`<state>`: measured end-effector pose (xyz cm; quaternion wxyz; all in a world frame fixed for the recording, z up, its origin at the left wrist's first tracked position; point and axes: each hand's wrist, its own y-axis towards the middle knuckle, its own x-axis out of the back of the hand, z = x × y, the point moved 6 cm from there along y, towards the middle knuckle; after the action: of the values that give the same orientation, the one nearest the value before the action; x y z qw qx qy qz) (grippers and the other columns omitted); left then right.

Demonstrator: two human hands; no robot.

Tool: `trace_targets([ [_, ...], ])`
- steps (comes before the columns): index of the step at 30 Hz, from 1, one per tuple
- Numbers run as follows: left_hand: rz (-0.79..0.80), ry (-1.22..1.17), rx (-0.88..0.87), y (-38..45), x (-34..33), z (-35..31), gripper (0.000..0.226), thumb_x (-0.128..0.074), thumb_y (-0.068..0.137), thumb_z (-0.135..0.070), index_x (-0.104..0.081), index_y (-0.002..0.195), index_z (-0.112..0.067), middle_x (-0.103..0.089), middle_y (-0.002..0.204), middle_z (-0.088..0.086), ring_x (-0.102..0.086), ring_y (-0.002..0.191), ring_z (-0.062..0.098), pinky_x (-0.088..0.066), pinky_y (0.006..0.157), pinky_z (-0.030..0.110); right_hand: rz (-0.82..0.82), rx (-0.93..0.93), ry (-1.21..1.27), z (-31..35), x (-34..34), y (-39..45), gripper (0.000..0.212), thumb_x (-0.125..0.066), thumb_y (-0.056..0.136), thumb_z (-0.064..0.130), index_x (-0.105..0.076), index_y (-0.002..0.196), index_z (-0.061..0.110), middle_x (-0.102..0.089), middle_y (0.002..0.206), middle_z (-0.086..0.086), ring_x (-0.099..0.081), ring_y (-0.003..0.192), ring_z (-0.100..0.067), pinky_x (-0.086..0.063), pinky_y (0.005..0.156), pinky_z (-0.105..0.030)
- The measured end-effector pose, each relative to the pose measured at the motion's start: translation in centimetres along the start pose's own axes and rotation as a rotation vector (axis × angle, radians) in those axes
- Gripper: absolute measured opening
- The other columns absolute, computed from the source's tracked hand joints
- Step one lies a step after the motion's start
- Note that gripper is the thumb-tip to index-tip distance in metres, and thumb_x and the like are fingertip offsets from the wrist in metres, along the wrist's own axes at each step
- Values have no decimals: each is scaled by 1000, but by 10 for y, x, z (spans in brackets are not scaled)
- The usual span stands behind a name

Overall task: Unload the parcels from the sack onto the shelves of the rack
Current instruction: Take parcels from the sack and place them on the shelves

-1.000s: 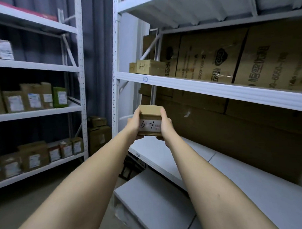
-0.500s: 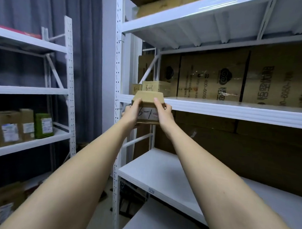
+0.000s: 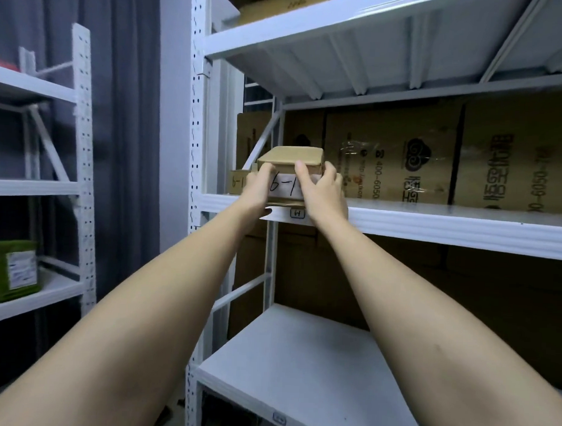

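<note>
Parcel (image 3: 290, 163), a small brown cardboard box with "6-1" written on a white label on its near face, held at the front edge of the middle shelf (image 3: 432, 223) of the rack (image 3: 196, 146), close to the left front upright. Gripped from both sides at once: left hand (image 3: 258, 188) wrapped round the left end, right hand (image 3: 325, 189) round the right end, thumb over the top near edge. Both grips closed on the box, neither wide.

Long axis running left to right, parallel to the shelf's front edge, label side facing out. Bottom near edge appears level with or just on the shelf lip; cannot tell whether resting fully or hanging a little above. Lying straight ahead of both palms, so the remaining travel points away from the body, toward the back of the shelf. Neither hand clearly nearer; arms reach out about evenly.

Just beside it on the left, another small box (image 3: 237, 182) also marked "6-1", already on the same shelf at its left front corner, partly hidden behind the left hand. Behind, large printed cartons (image 3: 402, 159) along the back of the shelf.

Likely next: slide forward until clear of the lip, keeping the left end from knocking the neighbouring box, then release both sides. Sack not in view. Lower shelf (image 3: 299, 373) beneath.
</note>
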<state>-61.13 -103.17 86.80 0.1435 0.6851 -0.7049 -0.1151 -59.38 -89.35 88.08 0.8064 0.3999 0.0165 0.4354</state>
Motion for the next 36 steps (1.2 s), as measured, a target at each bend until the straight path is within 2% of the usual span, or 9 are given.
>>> trace_targets([
  [4, 34, 77, -89, 37, -13, -2, 42, -28, 99, -39, -41, 133, -17, -48, 117, -2, -43, 111, 16, -33, 90, 35, -58, -14, -65, -13, -3, 31, 70, -33, 94, 63, -22, 149, 21, -35, 147, -8, -45, 125, -29, -33, 80, -32],
  [8, 38, 156, -137, 62, -22, 2, 26, -26, 100, -28, -47, 100, -13, -47, 86, -5, -43, 81, 6, -30, 76, 28, -71, -36, -152, -28, -10, 48, 70, -31, 93, 66, -22, 148, 23, -36, 146, -9, -46, 125, -31, -34, 81, -37],
  [13, 80, 268, -160, 94, -25, 14, 39, -26, 98, -31, -50, 119, -9, -52, 110, 4, -46, 94, 17, -31, 82, 32, -96, -59, -304, -39, -16, 65, 70, -29, 94, 66, -24, 147, 22, -41, 144, -10, -49, 123, -33, -33, 78, -36],
  [15, 85, 324, -171, 107, -25, 19, 36, -24, 98, -31, -52, 110, -11, -53, 104, 4, -46, 85, 14, -32, 77, 32, -100, -67, -374, -43, -19, 72, 70, -28, 94, 66, -25, 147, 21, -43, 142, -11, -50, 122, -34, -33, 77, -36],
  [21, 148, 358, -179, 142, -27, 29, 29, -24, 99, -27, -49, 92, -13, -50, 102, 8, -41, 90, 21, -30, 80, 32, -145, -101, -434, -49, -33, 85, 72, -28, 94, 66, -30, 145, 17, -41, 142, -12, -49, 124, -34, -39, 91, -39],
  [25, 186, 402, -192, 166, -24, 34, 31, -25, 99, -27, -49, 87, -12, -51, 100, 10, -42, 87, 23, -30, 76, 32, -155, -128, -483, -48, -45, 94, 73, -27, 95, 64, -31, 145, 12, -34, 146, -10, -49, 124, -33, -37, 84, -37],
  [29, 199, 478, -198, 191, -19, 42, 38, -29, 97, -31, -60, 97, -9, -58, 112, 16, -52, 101, 31, -38, 85, 35, -141, -143, -530, -49, -58, 107, 67, -28, 98, 57, -18, 151, 18, -33, 149, -12, -49, 124, -35, -34, 81, -37],
  [32, 219, 447, -224, 203, -17, 45, 27, -39, 92, -29, -58, 77, -16, -63, 109, 19, -58, 105, 37, -47, 96, 41, -161, -152, -579, -51, -64, 112, 66, -28, 99, 55, -7, 154, 25, -30, 151, -12, -52, 120, -38, -34, 78, -36],
  [36, 220, 395, -237, 227, -14, 55, 19, -46, 81, -28, -58, 68, -20, -66, 94, 15, -63, 97, 39, -52, 91, 49, -188, -132, -651, -51, -73, 114, 64, -29, 99, 53, -6, 154, 30, -34, 145, -12, -56, 108, -37, -33, 72, -33],
])
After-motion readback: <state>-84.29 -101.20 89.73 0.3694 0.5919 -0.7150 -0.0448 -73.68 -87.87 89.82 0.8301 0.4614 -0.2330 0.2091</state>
